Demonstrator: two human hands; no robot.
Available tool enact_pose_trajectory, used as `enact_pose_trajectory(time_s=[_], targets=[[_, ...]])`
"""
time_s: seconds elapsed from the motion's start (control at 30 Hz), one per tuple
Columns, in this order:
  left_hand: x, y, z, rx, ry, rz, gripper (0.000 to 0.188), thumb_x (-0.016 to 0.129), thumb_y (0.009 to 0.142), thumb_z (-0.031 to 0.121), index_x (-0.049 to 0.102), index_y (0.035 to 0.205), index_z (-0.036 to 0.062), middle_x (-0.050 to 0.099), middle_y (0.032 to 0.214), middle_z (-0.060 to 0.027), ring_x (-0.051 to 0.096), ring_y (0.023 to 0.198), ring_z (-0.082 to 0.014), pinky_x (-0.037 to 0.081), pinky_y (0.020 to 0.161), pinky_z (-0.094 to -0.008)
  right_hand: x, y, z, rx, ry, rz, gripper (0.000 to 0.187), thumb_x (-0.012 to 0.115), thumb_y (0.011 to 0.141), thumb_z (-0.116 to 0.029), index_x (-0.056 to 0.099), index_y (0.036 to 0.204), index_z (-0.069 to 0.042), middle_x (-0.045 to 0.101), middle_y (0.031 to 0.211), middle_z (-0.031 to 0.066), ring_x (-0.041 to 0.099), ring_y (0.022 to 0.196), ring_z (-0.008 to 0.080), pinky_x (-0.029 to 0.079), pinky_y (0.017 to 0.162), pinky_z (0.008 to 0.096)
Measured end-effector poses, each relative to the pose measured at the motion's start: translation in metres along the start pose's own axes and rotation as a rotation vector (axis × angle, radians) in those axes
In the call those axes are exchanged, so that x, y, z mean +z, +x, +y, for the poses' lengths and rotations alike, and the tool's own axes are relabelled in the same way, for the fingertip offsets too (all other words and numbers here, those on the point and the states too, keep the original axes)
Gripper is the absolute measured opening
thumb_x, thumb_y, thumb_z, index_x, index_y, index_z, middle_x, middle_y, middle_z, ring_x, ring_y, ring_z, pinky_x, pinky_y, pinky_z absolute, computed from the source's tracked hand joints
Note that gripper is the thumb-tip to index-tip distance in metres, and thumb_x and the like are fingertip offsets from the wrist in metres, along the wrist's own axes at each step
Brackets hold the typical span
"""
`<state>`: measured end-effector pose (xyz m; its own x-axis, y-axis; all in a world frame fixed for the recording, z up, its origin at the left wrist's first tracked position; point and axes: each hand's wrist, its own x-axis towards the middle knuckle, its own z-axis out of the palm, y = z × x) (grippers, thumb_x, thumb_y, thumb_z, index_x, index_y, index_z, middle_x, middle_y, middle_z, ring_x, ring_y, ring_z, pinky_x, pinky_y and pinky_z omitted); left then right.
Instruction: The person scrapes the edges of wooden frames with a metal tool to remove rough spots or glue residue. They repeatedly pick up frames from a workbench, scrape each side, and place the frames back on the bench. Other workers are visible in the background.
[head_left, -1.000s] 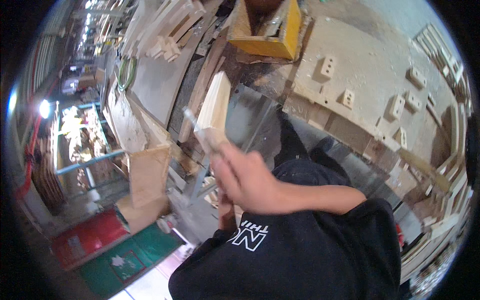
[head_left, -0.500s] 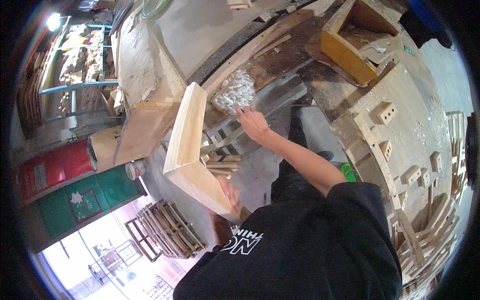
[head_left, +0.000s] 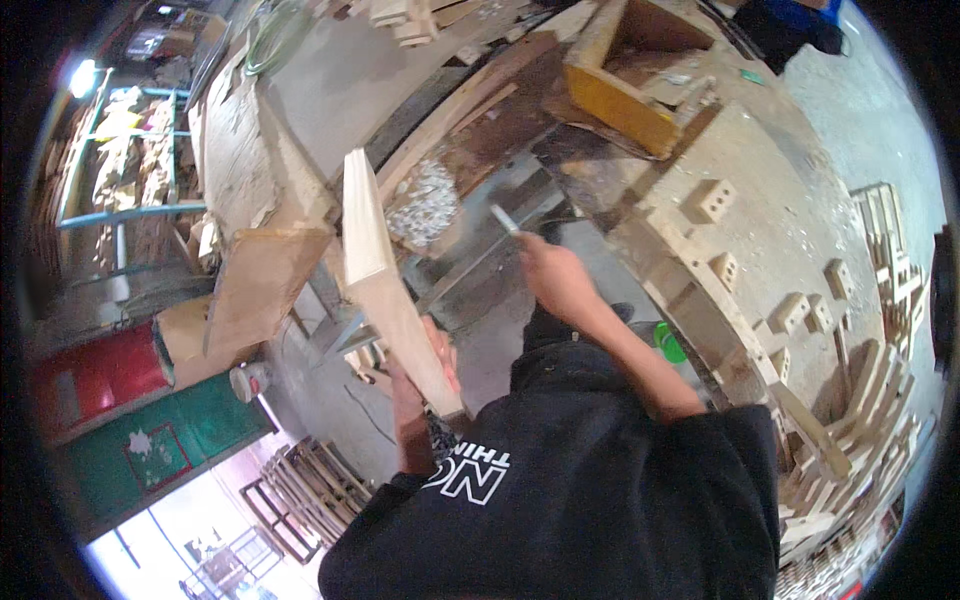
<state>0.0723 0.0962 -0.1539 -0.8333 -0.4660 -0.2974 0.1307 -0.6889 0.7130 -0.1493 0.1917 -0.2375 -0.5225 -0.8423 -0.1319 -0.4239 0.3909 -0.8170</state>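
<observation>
**Each Side Had Something to Hold**

The left hand (head_left: 442, 352) had its fingers wrapped around the low part of a bent piece of pale wood (head_left: 385, 290). The wood was in front of the person, to the left, and its far end pointed up and away. The right hand (head_left: 560, 280) was closed like a fist around a small white stick (head_left: 505, 219). The tip of the stick poked out toward the left. The stick and the wood did not touch. A pile of little white bits (head_left: 426, 205) lay between them, a bit farther off. A yellow box (head_left: 615, 112) sat by the far corner of a big table (head_left: 795, 225) on the right. Small wooden blocks (head_left: 712, 201) with holes sat on that table.
</observation>
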Motion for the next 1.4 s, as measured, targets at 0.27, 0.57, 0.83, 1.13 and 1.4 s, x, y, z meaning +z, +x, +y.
enact_pose_trajectory(time_s=[0.27, 0.57, 0.83, 1.13, 1.4], targets=[[0.111, 0.081, -0.044, 0.151, 1.082, -0.280, 0.066, 0.086, 0.062, 0.041, 0.063, 0.106, -0.0017, 0.068, 0.083, -0.0082, 0.061, 0.072, -0.0158, 0.050, 0.068, -0.0311, -0.188, -0.186, 0.020, 0.289, 0.451, 0.716, 0.030, 0.039, 0.102, -0.025, 0.053, 0.091, -0.001, 0.053, 0.062, 0.0104, 0.058, 0.058, 0.0202, 0.047, 0.056, 0.0347], [0.328, 0.117, -0.090, 0.874, 1.508, -1.401, 0.060, 0.086, 0.057, 0.053, 0.058, 0.077, 0.0044, 0.067, 0.071, -0.0129, 0.068, 0.063, -0.0268, 0.053, 0.057, -0.0348, -0.250, -0.398, -0.055, -0.180, 0.858, 1.444, 0.063, 0.023, 0.099, -0.058, 0.050, 0.089, -0.003, 0.062, 0.082, 0.0165, 0.065, 0.079, 0.0269, 0.055, 0.075, 0.0418], [0.510, 0.064, -0.148, 1.797, 1.237, -1.678, 0.049, 0.070, 0.072, 0.056, 0.058, 0.081, 0.0089, 0.061, 0.064, -0.0046, 0.064, 0.057, -0.0170, 0.048, 0.051, -0.0307, -0.207, -0.535, -0.100, 0.082, 0.755, 1.713, 0.068, 0.018, 0.094, -0.068, 0.055, 0.092, -0.011, 0.066, 0.099, 0.0253, 0.064, 0.097, 0.0378, 0.051, 0.083, 0.0523], [0.574, -0.017, -0.229, 2.467, 0.946, -1.391, 0.019, 0.062, 0.087, 0.028, 0.053, 0.095, 0.0142, 0.057, 0.082, 0.0014, 0.059, 0.074, -0.0137, 0.046, 0.067, -0.0311, -0.147, -0.568, -0.121, -0.194, 0.985, 1.641, 0.099, 0.028, 0.086, -0.078, 0.041, 0.133, 0.008, 0.057, 0.116, 0.0351, 0.059, 0.102, 0.0502, 0.046, 0.086, 0.0631], [0.597, -0.047, -0.247, 2.355, 0.505, -1.124, 0.046, 0.070, 0.076, 0.031, 0.050, 0.117, 0.0210, 0.054, 0.103, -0.0001, 0.054, 0.092, -0.0184, 0.045, 0.077, -0.0394, -0.121, -0.547, -0.095, 0.253, 0.514, 2.092, 0.055, 0.069, 0.073, -0.025, 0.048, 0.116, 0.003, 0.058, 0.102, 0.0106, 0.060, 0.095, 0.0224, 0.048, 0.085, 0.0347]])
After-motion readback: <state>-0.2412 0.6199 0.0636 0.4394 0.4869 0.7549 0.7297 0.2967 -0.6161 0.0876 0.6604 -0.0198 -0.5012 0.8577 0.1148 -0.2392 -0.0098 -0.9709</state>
